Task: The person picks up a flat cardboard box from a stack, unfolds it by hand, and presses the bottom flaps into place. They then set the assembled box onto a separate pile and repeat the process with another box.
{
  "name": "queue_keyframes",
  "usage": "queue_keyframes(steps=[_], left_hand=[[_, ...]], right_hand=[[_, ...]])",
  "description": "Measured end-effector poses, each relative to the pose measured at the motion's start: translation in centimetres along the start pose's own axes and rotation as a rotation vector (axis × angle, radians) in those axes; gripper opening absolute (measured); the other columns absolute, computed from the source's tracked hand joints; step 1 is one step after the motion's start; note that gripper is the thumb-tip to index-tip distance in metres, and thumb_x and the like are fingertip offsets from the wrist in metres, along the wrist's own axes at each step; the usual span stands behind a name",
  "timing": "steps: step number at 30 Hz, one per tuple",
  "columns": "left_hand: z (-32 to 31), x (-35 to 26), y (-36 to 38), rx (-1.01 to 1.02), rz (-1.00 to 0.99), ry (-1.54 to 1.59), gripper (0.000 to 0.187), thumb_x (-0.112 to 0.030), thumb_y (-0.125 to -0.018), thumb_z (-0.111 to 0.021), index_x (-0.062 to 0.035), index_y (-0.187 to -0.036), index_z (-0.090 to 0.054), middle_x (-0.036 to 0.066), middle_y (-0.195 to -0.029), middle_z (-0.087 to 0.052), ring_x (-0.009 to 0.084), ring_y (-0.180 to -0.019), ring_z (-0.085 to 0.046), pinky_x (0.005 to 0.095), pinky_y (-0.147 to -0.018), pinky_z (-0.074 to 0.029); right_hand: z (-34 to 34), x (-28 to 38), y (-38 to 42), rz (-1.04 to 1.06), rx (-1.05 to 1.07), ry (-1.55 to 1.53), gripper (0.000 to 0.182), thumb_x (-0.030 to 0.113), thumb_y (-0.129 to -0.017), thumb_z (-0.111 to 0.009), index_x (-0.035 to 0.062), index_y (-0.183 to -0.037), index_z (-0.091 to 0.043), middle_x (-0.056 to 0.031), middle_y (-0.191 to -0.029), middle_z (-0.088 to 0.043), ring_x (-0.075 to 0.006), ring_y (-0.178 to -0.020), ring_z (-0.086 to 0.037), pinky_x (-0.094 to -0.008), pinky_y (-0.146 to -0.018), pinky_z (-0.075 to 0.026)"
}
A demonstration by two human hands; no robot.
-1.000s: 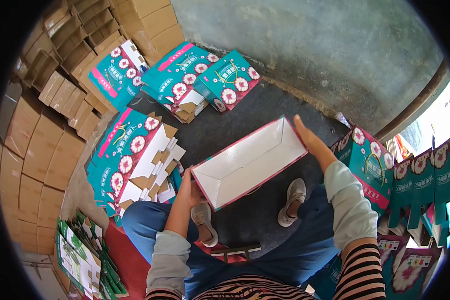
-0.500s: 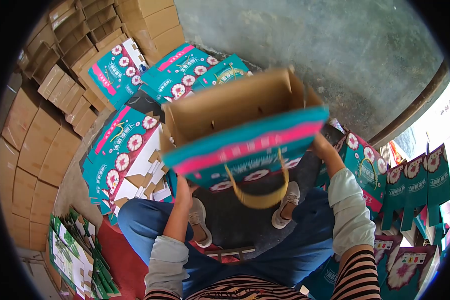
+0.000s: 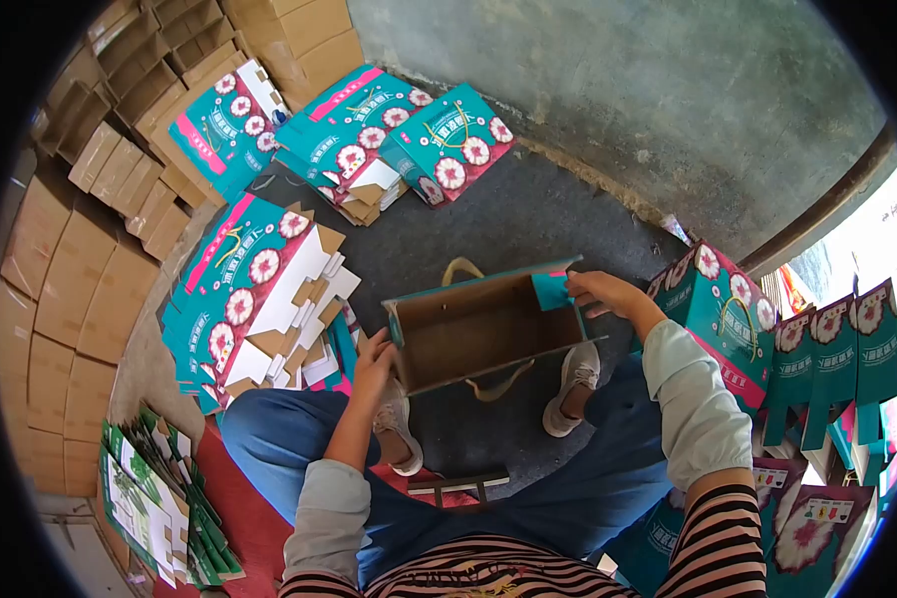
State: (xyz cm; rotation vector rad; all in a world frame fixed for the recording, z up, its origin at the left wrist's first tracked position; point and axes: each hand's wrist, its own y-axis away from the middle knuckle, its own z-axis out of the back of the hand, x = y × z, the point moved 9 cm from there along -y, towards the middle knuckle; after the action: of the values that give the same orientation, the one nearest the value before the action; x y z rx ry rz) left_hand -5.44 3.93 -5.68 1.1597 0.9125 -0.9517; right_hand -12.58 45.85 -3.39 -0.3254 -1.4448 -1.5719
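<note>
A cardboard gift box stands between my knees with its top open to me. Its inside is plain brown, and yellow rope handles hang from both long sides. A teal end flap is bent inward at the right end. My right hand has its fingers curled at that flap and the right wall. At the left end, my left hand grips the wall, with part of its fingers hidden.
Flat teal printed cartons lie stacked at the left, more at the back. An assembled gift box stands at right near several teal cartons. Brown boxes line the left wall. Green printed sheets lie lower left.
The gift box has come down toward the floor and turned so its opening faces up. Both hands moved with it, and the teal flap now shows bent in at the right end.
</note>
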Motion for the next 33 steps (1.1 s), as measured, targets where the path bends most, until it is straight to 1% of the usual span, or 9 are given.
queue_keyframes(steps=[5, 6, 9, 10, 16, 19, 22, 28, 33], left_hand=[[-1.0, -3.4, -0.9, -0.109, -0.476, -0.358, 0.041, -0.031, -0.094, -0.052, 0.0024, -0.118, -0.057, 0.019, -0.121, -0.057, 0.0315, -0.117, -0.052, 0.0362, -0.100, -0.037], [-1.3, -5.2, -0.4, -0.104, -0.458, -0.259, 0.044, -0.036, -0.094, -0.050, 0.0039, -0.111, -0.060, 0.023, -0.116, -0.058, 0.0367, -0.117, -0.050, 0.0381, -0.102, -0.035], [-2.9, -7.0, -0.3, 0.009, -0.405, -0.340, 0.048, -0.041, -0.095, -0.047, 0.0046, -0.105, -0.061, 0.023, -0.109, -0.061, 0.0359, -0.112, -0.054, 0.0373, -0.099, -0.038], [-4.1, -5.1, -2.1, 0.263, -0.195, -0.429, 0.055, -0.048, -0.092, -0.048, 0.0054, -0.097, -0.062, 0.024, -0.102, -0.062, 0.0367, -0.104, -0.057, 0.0380, -0.095, -0.040], [-5.1, -6.8, -1.6, 0.224, -0.244, -0.769, 0.062, -0.052, -0.083, -0.055, 0.0089, -0.094, -0.060, 0.028, -0.102, -0.059, 0.0394, -0.101, -0.056, 0.0414, -0.092, -0.041], [-5.1, -5.6, -1.9, 0.201, -0.274, -0.756, 0.056, -0.044, -0.083, -0.055, 0.0095, -0.098, -0.057, 0.029, -0.107, -0.056, 0.0389, -0.106, -0.053, 0.0423, -0.093, -0.041], [-4.9, -4.6, -2.0, 0.215, -0.225, -0.696, 0.050, -0.037, -0.080, -0.055, 0.0088, -0.100, -0.055, 0.027, -0.108, -0.055, 0.0383, -0.107, -0.051, 0.0426, -0.092, -0.041], [-4.5, -5.2, -1.0, 0.183, -0.326, -0.636, 0.038, -0.026, -0.082, -0.056, 0.0049, -0.104, -0.054, 0.022, -0.105, -0.057, 0.0321, -0.097, -0.057, 0.0367, -0.086, -0.044], [-3.9, -4.6, -1.1, 0.174, -0.267, -0.542, 0.038, -0.027, -0.079, -0.053, 0.0053, -0.098, -0.056, 0.023, -0.101, -0.055, 0.0378, -0.101, -0.053, 0.0403, -0.089, -0.042]], right_hand=[[-2.5, 5.2, 0.8, 0.455, -0.310, 0.991, 0.051, 0.042, -0.084, -0.056, 0.0014, -0.115, -0.058, -0.0176, -0.110, -0.061, -0.0329, -0.098, -0.061, -0.0437, -0.082, -0.049], [-4.0, 6.8, 1.8, 0.523, -0.342, 1.165, 0.038, 0.033, -0.081, -0.061, 0.0021, -0.103, -0.062, -0.0170, -0.104, -0.062, -0.0334, -0.094, -0.061, -0.0441, -0.080, -0.050], [-7.8, 8.3, 1.2, 0.693, -0.226, 1.281, 0.027, 0.026, -0.081, -0.061, 0.0028, -0.095, -0.063, -0.0157, -0.097, -0.063, -0.0324, -0.092, -0.062, -0.0435, -0.079, -0.050], [-8.1, 8.1, 0.7, 0.639, -0.217, 1.267, 0.026, 0.025, -0.082, -0.060, 0.0023, -0.096, -0.062, -0.0166, -0.097, -0.063, -0.0330, -0.092, -0.062, -0.0439, -0.080, -0.050], [-6.6, 4.9, -1.6, 0.193, -0.118, 1.131, 0.029, 0.023, -0.089, -0.051, -0.0020, -0.102, -0.059, -0.0225, -0.105, -0.062, -0.0369, -0.097, -0.062, -0.0467, -0.084, -0.048], [-5.0, 3.4, -4.2, 0.336, -0.193, 0.987, 0.035, 0.027, -0.092, -0.044, -0.0029, -0.108, -0.056, -0.0256, -0.109, -0.061, -0.0393, -0.098, -0.061, -0.0478, -0.084, -0.048], [-1.9, 1.5, -7.0, 0.358, -0.338, 0.782, 0.053, 0.042, -0.094, -0.041, 0.0004, -0.124, -0.051, -0.0243, -0.112, -0.060, -0.0381, -0.096, -0.062, -0.0488, -0.084, -0.047], [-0.7, 1.2, -3.7, -0.078, -0.209, 0.042, 0.094, 0.081, -0.081, -0.021, 0.0082, -0.137, -0.041, -0.0175, -0.110, -0.061, -0.0260, -0.089, -0.062, -0.0370, -0.077, -0.048], [-1.1, 2.1, -3.1, -0.099, -0.132, -0.018, 0.095, 0.080, -0.079, -0.031, 0.0072, -0.140, -0.036, -0.0174, -0.111, -0.059, -0.0240, -0.086, -0.062, -0.0331, -0.074, -0.049]])
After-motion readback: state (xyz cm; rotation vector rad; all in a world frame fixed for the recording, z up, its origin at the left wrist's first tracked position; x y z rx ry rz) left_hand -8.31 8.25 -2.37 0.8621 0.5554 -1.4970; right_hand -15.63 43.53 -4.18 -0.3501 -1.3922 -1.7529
